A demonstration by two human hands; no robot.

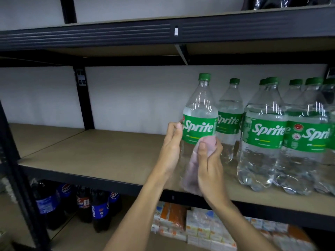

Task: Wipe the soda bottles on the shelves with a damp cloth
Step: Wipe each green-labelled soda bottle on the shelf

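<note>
Sprite bottle point(199, 109): full, so probably heavy, smooth and slippery when damp; best held at the label band. Head view: left hand point(172, 147) grips its label's left side; right hand point(211, 163) clamps the pink cloth point(191, 176) against its lower front, over the shelf point(108, 151), left of the other bottles point(264, 134).

Motion-blurred cloth point(192, 171); bottle base hidden
</note>
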